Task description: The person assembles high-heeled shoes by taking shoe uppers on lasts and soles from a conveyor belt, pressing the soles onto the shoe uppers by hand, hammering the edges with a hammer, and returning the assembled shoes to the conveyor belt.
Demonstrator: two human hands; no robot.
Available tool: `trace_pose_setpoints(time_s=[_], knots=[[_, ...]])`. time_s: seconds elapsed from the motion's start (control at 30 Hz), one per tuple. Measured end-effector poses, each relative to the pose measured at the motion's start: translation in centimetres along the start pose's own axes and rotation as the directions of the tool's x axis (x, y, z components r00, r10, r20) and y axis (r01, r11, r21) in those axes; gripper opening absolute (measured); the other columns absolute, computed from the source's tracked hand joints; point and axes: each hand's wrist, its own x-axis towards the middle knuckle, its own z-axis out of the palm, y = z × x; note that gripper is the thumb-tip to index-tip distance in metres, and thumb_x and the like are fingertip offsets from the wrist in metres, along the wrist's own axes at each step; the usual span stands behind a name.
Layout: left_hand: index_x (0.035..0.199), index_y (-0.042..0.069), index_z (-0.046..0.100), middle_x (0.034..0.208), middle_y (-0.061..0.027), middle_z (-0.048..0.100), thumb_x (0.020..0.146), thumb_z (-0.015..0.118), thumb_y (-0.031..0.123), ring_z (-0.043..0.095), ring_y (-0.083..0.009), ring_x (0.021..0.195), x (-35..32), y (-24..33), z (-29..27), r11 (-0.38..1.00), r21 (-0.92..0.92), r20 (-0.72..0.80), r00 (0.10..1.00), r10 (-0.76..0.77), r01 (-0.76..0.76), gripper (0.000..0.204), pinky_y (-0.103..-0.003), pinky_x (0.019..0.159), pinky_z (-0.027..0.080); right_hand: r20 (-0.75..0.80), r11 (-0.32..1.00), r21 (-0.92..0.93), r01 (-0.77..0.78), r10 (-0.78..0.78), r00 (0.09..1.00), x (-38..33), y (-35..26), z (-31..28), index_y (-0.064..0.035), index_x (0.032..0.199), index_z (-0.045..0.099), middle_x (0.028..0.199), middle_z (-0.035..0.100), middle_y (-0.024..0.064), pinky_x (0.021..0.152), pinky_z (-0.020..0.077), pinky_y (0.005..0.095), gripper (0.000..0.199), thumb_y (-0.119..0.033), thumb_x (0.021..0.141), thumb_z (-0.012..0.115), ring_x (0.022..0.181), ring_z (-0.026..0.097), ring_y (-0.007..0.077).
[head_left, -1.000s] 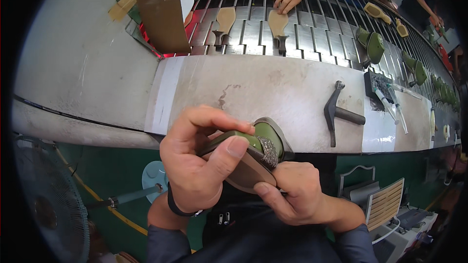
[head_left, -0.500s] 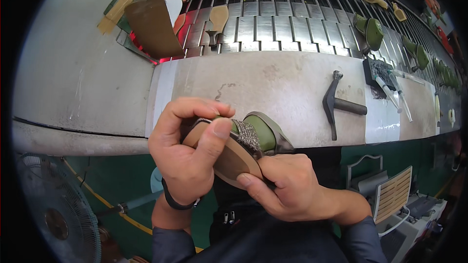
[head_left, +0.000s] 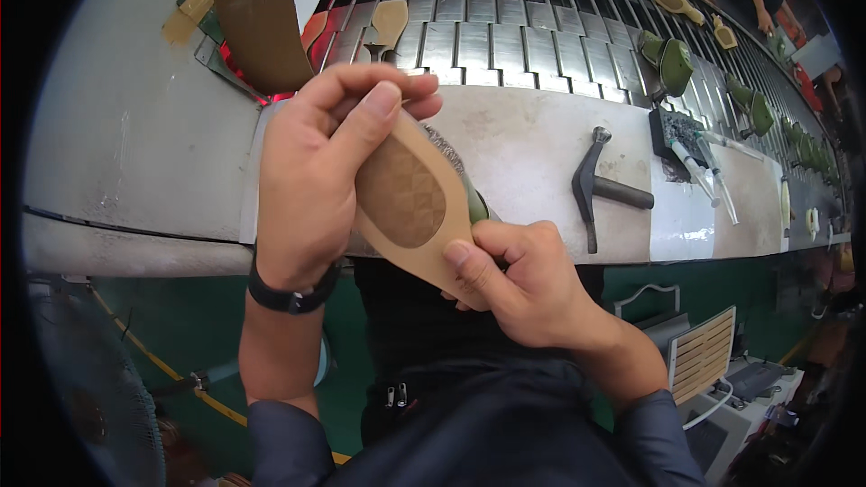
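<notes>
Both hands hold a shoe's tan sole (head_left: 460, 216), its underside facing me, with a darker brown patch at the forefoot. Behind it a bit of the green shoe last (head_left: 478, 207) and a glittery grey strap (head_left: 442, 146) peek out; the rest of the upper is hidden. My left hand (head_left: 316, 171) grips the toe end, thumb along the edge and fingers curled over the tip. Lower down, my right hand (head_left: 532, 284) pinches the narrower part, thumb on the sole and fingers behind it. The shoe is tilted over the bench's front edge.
A cobbler's hammer (head_left: 591, 185) lies on the bench (head_left: 532, 140), right of the shoe. Past it, several syringes (head_left: 699, 171) rest by a dark block (head_left: 669, 129). A slatted metal conveyor (head_left: 505, 45) carries soles and green lasts (head_left: 675, 66). A fan (head_left: 99, 397) stands lower left.
The shoe has been raised and turned so its sole faces me more fully. My left hand has moved up with the toe end; the right has shifted up slightly.
</notes>
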Motion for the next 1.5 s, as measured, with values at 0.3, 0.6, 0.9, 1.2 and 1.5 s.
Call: trace_pose_setpoints(time_s=[0.3,0.6,0.9,1.2,1.5], knots=[[0.132,-0.007,0.064,0.126,-0.0211,0.072,0.105,0.055,0.009,0.073,-0.0285,0.117,5.3,-1.7,1.7,0.964,-0.254,0.216,0.976,-0.028,0.083,0.033,-0.040,0.103,0.060,-0.022,0.907,0.404,-0.114,0.134,0.991,0.0,-1.9,-2.8,0.0072,0.114,0.070,0.087,0.076,0.0132,0.064,0.0637,0.0282,0.038,-0.029,0.112,0.058,0.072,0.075,0.0161],[0.128,-0.008,0.067,0.122,-0.0206,0.074,0.104,0.056,0.008,0.075,-0.0276,0.112,5.7,-1.3,2.2,0.970,-0.235,0.237,0.972,-0.009,0.066,0.031,-0.040,0.098,0.062,-0.032,0.928,0.358,-0.101,0.121,0.992,0.6,-0.7,-2.5,0.0059,0.108,0.070,0.084,0.075,0.0121,0.058,0.0592,0.0295,0.034,-0.026,0.111,0.061,0.066,0.071,0.0152],[0.135,-0.006,0.068,0.154,-0.0273,0.054,0.112,0.055,0.037,0.051,-0.0268,0.146,4.7,-1.2,3.8,0.949,-0.211,0.565,0.763,0.313,-0.233,0.051,-0.042,0.119,0.044,-0.309,0.922,-0.031,0.386,-0.377,0.873,2.5,-5.1,-5.9,0.0007,0.133,0.060,0.103,0.073,0.0069,0.087,0.0546,0.0301,0.054,-0.023,0.091,0.084,0.096,0.070,0.0127],[0.135,0.000,0.066,0.134,-0.0161,0.071,0.113,0.028,0.065,0.063,-0.0263,0.131,-3.4,-12.1,1.6,0.862,-0.449,0.138,0.972,-0.192,0.234,0.078,-0.041,0.113,0.044,-0.414,0.903,0.420,0.087,0.105,0.904,-3.9,1.5,-12.2,0.0069,0.138,0.057,0.121,0.073,0.0197,0.090,0.0661,0.0429,0.046,-0.027,0.106,0.057,0.106,0.077,0.0295],[0.101,-0.003,0.071,0.096,-0.0146,0.075,0.113,0.021,0.064,0.071,-0.0184,0.084,1.3,-10.9,0.1,0.983,-0.011,-0.079,0.980,0.182,-0.184,0.085,-0.031,0.079,0.057,-0.204,0.936,0.326,-0.130,0.204,0.957,-8.3,7.3,-1.8,0.0074,0.144,0.054,0.127,0.072,0.0162,0.092,0.0596,0.0357,0.058,-0.006,0.093,0.078,0.112,0.073,0.0249]])
